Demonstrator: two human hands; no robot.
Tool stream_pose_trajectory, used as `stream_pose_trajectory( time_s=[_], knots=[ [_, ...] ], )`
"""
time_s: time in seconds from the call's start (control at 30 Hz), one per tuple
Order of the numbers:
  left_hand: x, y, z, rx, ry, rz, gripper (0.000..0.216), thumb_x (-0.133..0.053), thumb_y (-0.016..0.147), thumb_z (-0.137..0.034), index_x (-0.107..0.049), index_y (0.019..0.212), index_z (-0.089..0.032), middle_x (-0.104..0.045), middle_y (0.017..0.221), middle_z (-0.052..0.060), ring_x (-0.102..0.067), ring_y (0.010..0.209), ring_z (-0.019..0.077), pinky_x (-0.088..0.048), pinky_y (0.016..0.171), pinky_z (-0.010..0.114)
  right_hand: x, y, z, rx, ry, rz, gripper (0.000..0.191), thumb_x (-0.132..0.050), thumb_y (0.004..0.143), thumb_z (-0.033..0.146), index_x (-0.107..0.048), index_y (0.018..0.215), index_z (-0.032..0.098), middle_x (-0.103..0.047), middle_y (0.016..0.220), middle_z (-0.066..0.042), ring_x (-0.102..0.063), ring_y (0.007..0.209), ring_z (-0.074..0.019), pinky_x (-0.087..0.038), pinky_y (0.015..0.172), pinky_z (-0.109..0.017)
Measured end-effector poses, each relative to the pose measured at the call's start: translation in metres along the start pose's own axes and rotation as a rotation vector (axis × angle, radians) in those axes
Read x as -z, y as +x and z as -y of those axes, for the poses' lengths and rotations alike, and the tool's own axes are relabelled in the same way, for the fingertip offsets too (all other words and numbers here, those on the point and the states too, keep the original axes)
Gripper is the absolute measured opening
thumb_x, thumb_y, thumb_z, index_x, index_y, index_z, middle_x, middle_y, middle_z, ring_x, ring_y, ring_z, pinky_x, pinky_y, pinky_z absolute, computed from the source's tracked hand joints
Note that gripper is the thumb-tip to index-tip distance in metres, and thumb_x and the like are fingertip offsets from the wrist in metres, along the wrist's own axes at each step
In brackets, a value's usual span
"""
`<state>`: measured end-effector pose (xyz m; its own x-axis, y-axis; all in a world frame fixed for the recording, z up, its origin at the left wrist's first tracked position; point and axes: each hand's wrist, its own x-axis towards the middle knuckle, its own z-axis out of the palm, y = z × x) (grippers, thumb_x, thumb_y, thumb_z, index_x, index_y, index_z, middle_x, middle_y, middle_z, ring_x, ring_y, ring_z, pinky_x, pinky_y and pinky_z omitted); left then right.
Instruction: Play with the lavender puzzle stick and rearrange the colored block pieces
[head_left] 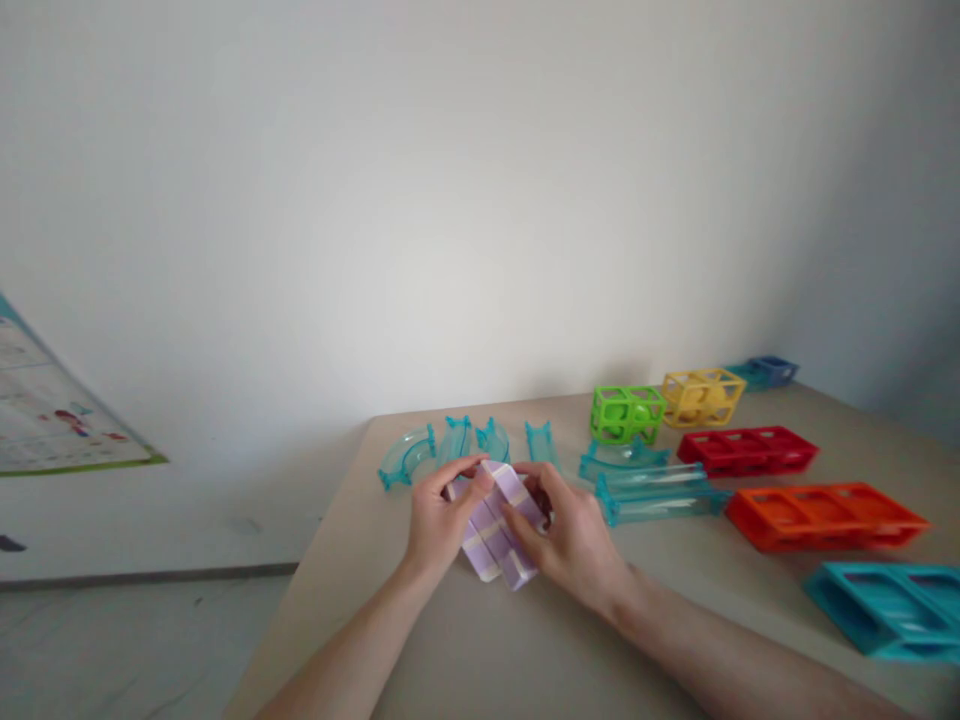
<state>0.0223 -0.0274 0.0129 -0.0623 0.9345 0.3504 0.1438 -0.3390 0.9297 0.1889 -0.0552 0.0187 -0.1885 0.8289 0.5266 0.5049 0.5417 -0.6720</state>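
In front of me, over the near middle of the table, I hold a lavender checked object [487, 530] with pale cross stripes. It looks like narrow blocks lying side by side, tilted towards me; its exact kind I cannot make out. My left hand [442, 508] grips its left side, thumb on top. On its right side, my right hand [574, 530] is closed around it, with the thumb pressing on the upper face and the other fingers partly hidden behind. Just beyond the hands lie clear blue track pieces, a curved one [409, 455] and a straight one [541, 445] among them.
To the right lie longer clear blue tracks [652, 495] and open-frame blocks: green [628, 414], yellow [703, 397], red [748, 451], orange [825, 515], teal [892, 610] and dark blue [774, 371]. The table's [322, 580] left edge drops to the floor; a wall stands behind.
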Motion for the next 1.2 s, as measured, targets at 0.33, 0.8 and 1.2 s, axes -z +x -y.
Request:
stream_pose_trajectory(
  time_s=[0.33,0.8,1.2],
  knots=[
    [0.006,0.000,-0.007,-0.098,0.109,0.218,0.026,-0.063,0.082,-0.034,-0.071,0.103,-0.020,-0.071,0.105,0.006,-0.064,0.098,0.0219,-0.052,0.079,0.027,-0.002,0.001,-0.003,-0.043,-0.091,-0.017,0.016,-0.061,0.083,0.030,-0.063,0.094,0.019,-0.069,0.075,-0.003,-0.061,0.061,-0.0154,-0.042,0.055,-0.023],
    [0.011,0.005,0.001,-0.027,0.092,0.187,0.033,-0.064,0.080,-0.041,-0.071,0.102,-0.017,-0.071,0.099,0.005,-0.063,0.078,0.0170,-0.048,0.060,0.022,0.008,0.011,-0.007,0.073,-0.182,0.112,0.020,-0.057,0.087,0.030,-0.063,0.101,0.017,-0.065,0.088,-0.006,-0.060,0.074,-0.0169,-0.045,0.066,-0.026],
    [0.023,0.009,-0.001,-0.067,0.008,0.443,0.029,-0.064,0.081,-0.038,-0.071,0.095,-0.014,-0.065,0.091,0.006,-0.058,0.076,0.0161,-0.042,0.060,0.021,0.029,0.023,-0.011,0.276,0.039,0.450,0.030,-0.039,0.098,0.034,-0.061,0.095,0.014,-0.063,0.081,-0.006,-0.057,0.074,-0.0150,-0.039,0.066,-0.025]
  ],
)
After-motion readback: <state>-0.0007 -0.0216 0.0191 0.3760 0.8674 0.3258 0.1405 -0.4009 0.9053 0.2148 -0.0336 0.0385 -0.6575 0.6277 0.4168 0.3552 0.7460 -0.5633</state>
